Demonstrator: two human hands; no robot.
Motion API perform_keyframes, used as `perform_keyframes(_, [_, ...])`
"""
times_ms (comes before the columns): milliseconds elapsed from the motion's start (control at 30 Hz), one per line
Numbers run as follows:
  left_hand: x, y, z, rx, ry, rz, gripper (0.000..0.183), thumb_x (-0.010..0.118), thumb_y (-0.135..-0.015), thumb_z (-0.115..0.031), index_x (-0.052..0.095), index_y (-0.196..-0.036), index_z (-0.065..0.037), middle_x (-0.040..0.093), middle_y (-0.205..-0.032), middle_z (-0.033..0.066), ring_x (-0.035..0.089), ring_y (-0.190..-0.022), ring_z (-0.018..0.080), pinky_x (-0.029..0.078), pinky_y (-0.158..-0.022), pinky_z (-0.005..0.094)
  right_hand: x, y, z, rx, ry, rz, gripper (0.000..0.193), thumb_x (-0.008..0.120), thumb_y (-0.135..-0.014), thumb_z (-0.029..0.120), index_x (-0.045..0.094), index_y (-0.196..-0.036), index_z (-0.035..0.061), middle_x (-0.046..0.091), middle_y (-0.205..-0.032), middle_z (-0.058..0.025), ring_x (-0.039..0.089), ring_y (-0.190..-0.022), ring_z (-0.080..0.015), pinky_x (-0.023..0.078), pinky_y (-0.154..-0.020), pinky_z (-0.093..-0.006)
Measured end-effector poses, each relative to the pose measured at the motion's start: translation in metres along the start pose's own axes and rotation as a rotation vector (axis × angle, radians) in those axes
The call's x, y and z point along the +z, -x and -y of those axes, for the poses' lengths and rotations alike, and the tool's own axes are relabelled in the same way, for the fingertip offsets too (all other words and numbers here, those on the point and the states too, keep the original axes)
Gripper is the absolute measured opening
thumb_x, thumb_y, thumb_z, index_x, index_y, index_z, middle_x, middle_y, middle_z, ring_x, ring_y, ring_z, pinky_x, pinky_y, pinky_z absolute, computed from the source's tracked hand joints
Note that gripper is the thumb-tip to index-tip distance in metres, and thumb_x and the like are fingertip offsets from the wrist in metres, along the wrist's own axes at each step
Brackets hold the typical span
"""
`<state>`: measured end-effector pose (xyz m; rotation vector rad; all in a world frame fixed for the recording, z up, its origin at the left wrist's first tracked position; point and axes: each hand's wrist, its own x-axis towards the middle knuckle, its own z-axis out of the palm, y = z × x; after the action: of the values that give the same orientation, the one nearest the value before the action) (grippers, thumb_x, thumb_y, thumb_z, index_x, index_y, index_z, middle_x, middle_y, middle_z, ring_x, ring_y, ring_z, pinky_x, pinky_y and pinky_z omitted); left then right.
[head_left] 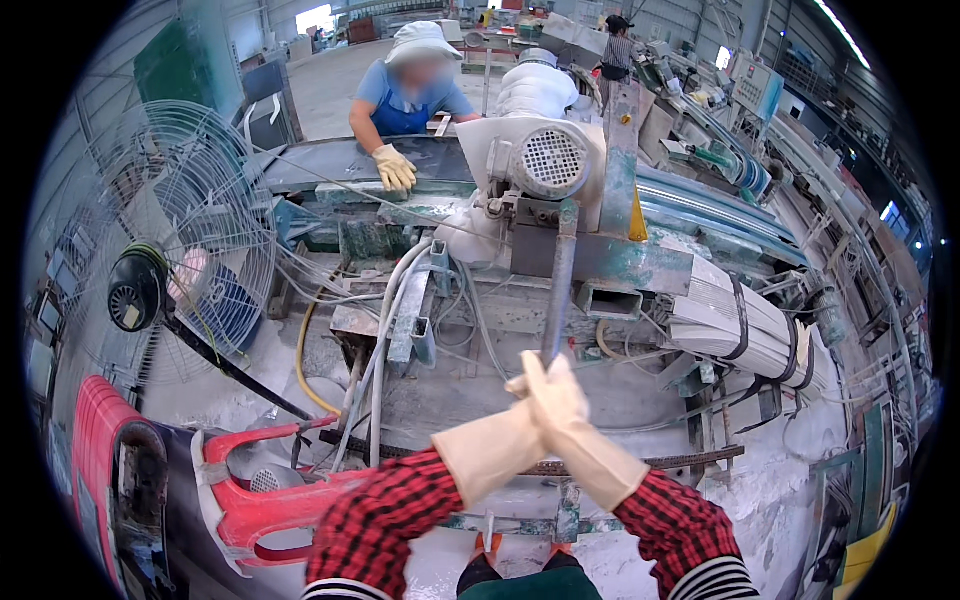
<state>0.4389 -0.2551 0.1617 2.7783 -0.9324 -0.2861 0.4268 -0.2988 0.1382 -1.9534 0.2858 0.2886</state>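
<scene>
In cream rubber gloves, my left hand [520, 410] and my right hand [562, 400] come together at the lower end of a metal bar [562, 285]. Both are closed around its grip, the right one overlapping the left and hiding part of its fingers. Upward, the bar joins a machine head with a round, grille-covered motor [552, 160] and a pale guard [475, 150]. Beyond it, a co-worker's gloved hand [394, 168] rests at the edge of a dark flat slab [330, 163].
A large wire-cage fan [170, 240] stands at left, above a red plastic chair [270, 510]. Hoses [385, 330] and cables hang below the machine. Strapped pale strips [740, 325] lie at right. A toothed-looking metal strip [690, 457] crosses near my forearms. Another person stands far back.
</scene>
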Motion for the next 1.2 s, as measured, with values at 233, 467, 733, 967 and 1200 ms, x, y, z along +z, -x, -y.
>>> perform_keyframes(233, [0.013, 0.048, 0.033, -0.128, 0.061, 0.121, 0.027, 0.054, -0.099, -0.03, 0.068, -0.109, -0.009, 0.073, -0.096, 0.0077, 0.069, -0.098, 0.02, 0.053, -0.085, 0.039, 0.051, -0.007, 0.02, 0.05, -0.312, 0.054, 0.056, 0.052, -0.098, 0.048, 0.046, -0.126, 0.0008, 0.076, -0.085, -0.0061, 0.071, -0.082, -0.0223, 0.053, -0.082, -0.0351])
perform_keyframes(467, [0.075, 0.078, -0.01, -0.259, 0.478, 0.224, 0.029, 0.055, -0.1, -0.031, 0.066, -0.113, -0.008, 0.072, -0.096, 0.0071, 0.069, -0.1, 0.0186, 0.053, -0.087, 0.0384, 0.029, -0.034, -0.009, -0.096, -0.11, 0.28, 0.062, 0.055, -0.097, 0.048, 0.04, -0.138, 0.0043, 0.077, -0.097, -0.0034, 0.068, -0.105, -0.0203, 0.048, -0.095, -0.0322])
perform_keyframes(733, [0.178, 0.074, -0.003, -0.892, 2.227, -1.089, 0.04, 0.056, -0.099, -0.037, 0.061, -0.12, -0.003, 0.068, -0.098, 0.0126, 0.068, -0.09, 0.0235, 0.056, -0.07, 0.036, 0.003, -0.028, 0.001, -0.068, -0.421, 0.532, 0.044, 0.057, -0.102, 0.034, 0.05, -0.133, 0.0037, 0.073, -0.099, -0.012, 0.069, -0.099, -0.0225, 0.052, -0.093, -0.0353])
perform_keyframes(967, [0.137, 0.102, 0.011, -0.941, 1.976, -1.189, 0.034, 0.058, -0.099, -0.035, 0.062, -0.116, -0.006, 0.066, -0.101, 0.0099, 0.065, -0.089, 0.022, 0.054, -0.078, 0.0395, 0.025, -0.014, -0.03, 0.186, -0.766, 0.612, 0.043, 0.063, -0.1, 0.037, 0.064, -0.123, 0.0011, 0.068, -0.082, -0.0091, 0.072, -0.087, -0.0261, 0.059, -0.08, -0.0387])
perform_keyframes(1200, [0.143, 0.13, 0.006, -0.918, 2.07, -1.017, 0.042, 0.057, -0.098, -0.035, 0.06, -0.125, -0.002, 0.067, -0.106, 0.0102, 0.064, -0.093, 0.0229, 0.052, -0.083, 0.0376, 0.01, -0.017, -0.017, 0.044, -0.766, 0.528, 0.042, 0.064, -0.099, 0.033, 0.064, -0.115, -0.0064, 0.062, -0.071, -0.0063, 0.065, -0.063, -0.018, 0.062, -0.077, -0.0413])
